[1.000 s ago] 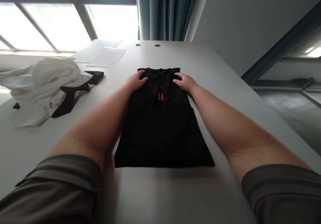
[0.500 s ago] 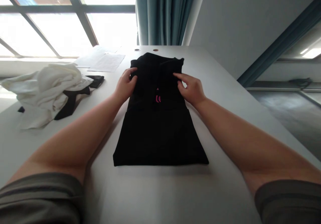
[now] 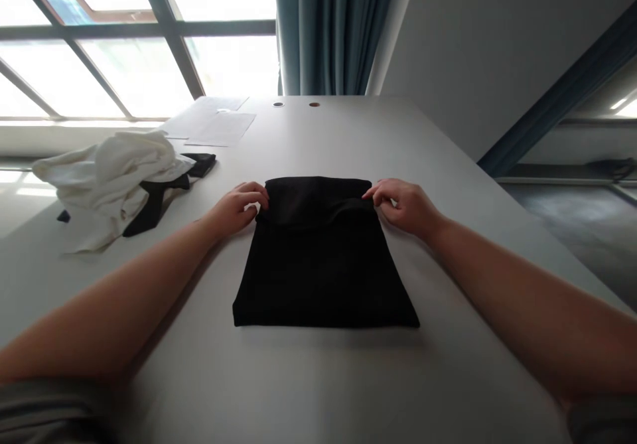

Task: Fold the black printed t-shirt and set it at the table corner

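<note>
White cloth (image 3: pixel 112 182) lay heaped on the desk (image 3: pixel 318 384), left of the left grip (image 3: pixel 260 204), which pinched one side of the folded black garment (image 3: pixel 326 278) lying between both grips, the right grip (image 3: pixel 373 201) clamped on its other side

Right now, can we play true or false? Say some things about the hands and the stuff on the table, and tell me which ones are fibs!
1. The left hand and the right hand both touch the black cloth. True.
2. The white cloth lies crumpled on the left part of the table. True.
3. The black cloth lies on top of the white cloth. False: they lie apart.
4. A blue-green curtain hangs beyond the table. True.
5. The right hand is holding paper. False: it is at the black cloth's right edge, and the pale sheets lie at the table's far left.
</note>
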### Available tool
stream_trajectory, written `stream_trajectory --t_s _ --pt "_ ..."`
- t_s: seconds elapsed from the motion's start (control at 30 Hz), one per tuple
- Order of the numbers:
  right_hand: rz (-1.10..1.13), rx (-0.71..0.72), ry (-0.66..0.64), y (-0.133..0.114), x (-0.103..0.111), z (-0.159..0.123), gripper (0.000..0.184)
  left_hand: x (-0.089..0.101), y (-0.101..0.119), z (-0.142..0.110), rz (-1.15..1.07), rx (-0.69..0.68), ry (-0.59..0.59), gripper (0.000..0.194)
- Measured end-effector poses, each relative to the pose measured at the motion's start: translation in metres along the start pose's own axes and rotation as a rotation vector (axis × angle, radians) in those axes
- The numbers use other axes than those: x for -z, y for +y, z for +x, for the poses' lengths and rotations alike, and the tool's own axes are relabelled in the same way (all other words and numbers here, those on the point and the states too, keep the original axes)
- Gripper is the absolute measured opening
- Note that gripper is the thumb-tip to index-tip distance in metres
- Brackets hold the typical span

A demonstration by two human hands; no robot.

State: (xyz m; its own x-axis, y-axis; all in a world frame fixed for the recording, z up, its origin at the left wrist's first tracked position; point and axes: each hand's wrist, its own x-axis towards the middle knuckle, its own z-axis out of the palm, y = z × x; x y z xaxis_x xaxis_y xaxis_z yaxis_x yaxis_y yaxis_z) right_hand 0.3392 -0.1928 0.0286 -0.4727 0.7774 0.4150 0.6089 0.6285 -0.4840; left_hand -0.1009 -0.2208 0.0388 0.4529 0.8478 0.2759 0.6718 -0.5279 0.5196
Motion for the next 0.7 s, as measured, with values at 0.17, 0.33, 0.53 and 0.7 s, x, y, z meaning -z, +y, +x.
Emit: stream_trajectory --t_s 0.17,0.33,0.53,0.7 --pt "0.036 0.196 -0.207 -0.025 -0.007 0.0 0.034 -0.013 0.025 -0.002 0.021 -0.16 -0.111 0.032" --pt "0.073 0.221 -0.379 -0.012 -0.011 0.005 0.026 -0.019 0.011 0.005 0.05 -0.163 -0.202 0.033" --pt "0.147 0.131 -0.459 -0.002 0.005 0.011 0.024 -0.004 0.001 0.009 0.068 -0.146 -0.277 0.041" --pt "0.098 0.094 -0.316 -0.014 0.004 -0.002 0.043 -0.001 0.007 -0.005 0.244 0.039 -0.233 0.041"
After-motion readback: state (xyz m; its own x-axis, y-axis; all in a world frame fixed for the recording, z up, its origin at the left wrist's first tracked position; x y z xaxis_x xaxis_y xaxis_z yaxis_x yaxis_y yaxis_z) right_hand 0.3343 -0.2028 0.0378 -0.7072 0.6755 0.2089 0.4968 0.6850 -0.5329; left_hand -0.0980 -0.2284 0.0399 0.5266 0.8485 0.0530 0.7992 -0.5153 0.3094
